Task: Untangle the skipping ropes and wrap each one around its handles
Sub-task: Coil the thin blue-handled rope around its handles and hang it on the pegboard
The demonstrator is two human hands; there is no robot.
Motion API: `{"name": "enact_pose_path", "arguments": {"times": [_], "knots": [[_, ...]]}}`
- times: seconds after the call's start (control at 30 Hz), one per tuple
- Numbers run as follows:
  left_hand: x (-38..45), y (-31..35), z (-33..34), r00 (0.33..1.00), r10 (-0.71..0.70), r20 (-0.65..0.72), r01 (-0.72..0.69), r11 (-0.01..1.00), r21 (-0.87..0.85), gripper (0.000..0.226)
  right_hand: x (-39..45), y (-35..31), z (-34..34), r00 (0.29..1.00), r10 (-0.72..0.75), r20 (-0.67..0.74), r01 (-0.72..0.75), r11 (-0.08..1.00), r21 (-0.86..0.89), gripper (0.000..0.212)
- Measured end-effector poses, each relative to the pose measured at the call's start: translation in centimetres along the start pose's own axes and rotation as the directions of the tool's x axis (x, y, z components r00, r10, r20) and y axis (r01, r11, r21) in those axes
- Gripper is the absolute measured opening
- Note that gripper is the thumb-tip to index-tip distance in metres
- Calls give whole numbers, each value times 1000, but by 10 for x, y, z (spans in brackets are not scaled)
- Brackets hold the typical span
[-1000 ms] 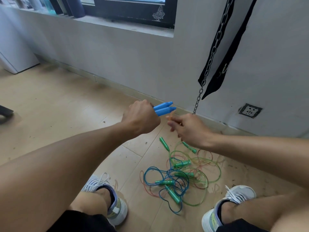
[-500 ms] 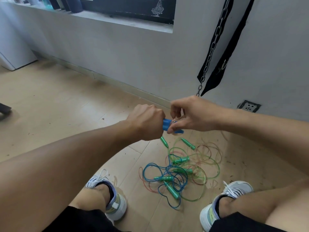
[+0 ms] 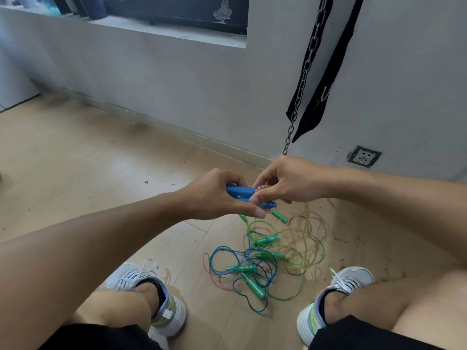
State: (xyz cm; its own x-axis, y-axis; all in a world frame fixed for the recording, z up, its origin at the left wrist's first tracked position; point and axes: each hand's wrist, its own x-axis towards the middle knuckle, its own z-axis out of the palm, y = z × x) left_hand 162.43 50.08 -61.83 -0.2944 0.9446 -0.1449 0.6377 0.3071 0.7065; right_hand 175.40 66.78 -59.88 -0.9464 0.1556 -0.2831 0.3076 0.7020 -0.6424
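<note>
Hands meet above a wooden floor (image 3: 75,173) in a seated person's head-camera view. The left hand (image 3: 214,195) is wrapped around a pair of blue handles (image 3: 240,192), held side by side and pointing right; much of their length is hidden inside the fist. The right hand (image 3: 285,183) pinches at the handles' exposed end, where a small reddish coil of rope (image 3: 262,188) shows between its fingers, too covered to make out clearly. Below, between two white sneakers, the tangle of skipping ropes (image 3: 267,258) lies on the floor: blue, green and faint orange cords looped over several green handles (image 3: 254,286). At right, a metal chain (image 3: 303,79) and black strap (image 3: 326,79) hang against the wall, tops cut off, beside a wall socket (image 3: 364,157).
</note>
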Motion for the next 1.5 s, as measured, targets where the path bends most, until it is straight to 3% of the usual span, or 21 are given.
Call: {"name": "enact_pose_path", "arguments": {"times": [0.1, 0.27, 0.47, 0.6, 0.63, 0.77, 0.87, 1.17, 1.33, 1.4, 1.5], "knots": [[0, -2, 1, 992, 93, -84, -83, 990, 118, 50, 1, -2, 0, 1000, -12, 28, 12, 1000, 24, 33], [-2, -1, 1, 981, 171, -90, -132, 933, 335, 54, 0, -3, -2, 992, 13, 125, -19, 999, 44, 35], [-2, 0, 4, 990, 143, 9, -139, 950, 279, 65, -2, -1, -4, 961, -24, 276, 6, 998, 67, 32], [-3, 2, 3, 992, 116, 46, -125, 946, 298, 56, -2, 7, -13, 982, -42, 185, 19, 992, 124, 44], [-4, 1, 3, 993, 106, 59, -118, 948, 295, 55, -1, 10, -16, 987, -50, 154, 30, 991, 131, 40], [-6, 4, 3, 989, 124, 83, -142, 957, 253, 54, -2, 14, -22, 987, -66, 146, 33, 975, 219, 19], [-9, 11, 2, 987, 149, 64, -159, 972, 175, 61, -4, 14, -25, 988, -70, 138, 36, 971, 238, 23], [-6, 17, 1, 988, 153, -33, -155, 985, -79, 48, -6, 15, -23, 992, -115, 50, 97, 957, 272, 29], [-3, 17, -3, 981, 137, -140, -166, 962, -217, 38, -5, 7, -12, 984, -137, 114, 92, 938, 335, 39], [-3, 16, -5, 976, 134, -172, -176, 949, -261, 31, -3, 8, -10, 985, -117, 124, 57, 911, 409, 38], [-1, 17, -6, 954, 59, -293, -164, 923, -349, 45, 5, 13, -2, 992, -93, 88, 19, 788, 616, 27]]}}
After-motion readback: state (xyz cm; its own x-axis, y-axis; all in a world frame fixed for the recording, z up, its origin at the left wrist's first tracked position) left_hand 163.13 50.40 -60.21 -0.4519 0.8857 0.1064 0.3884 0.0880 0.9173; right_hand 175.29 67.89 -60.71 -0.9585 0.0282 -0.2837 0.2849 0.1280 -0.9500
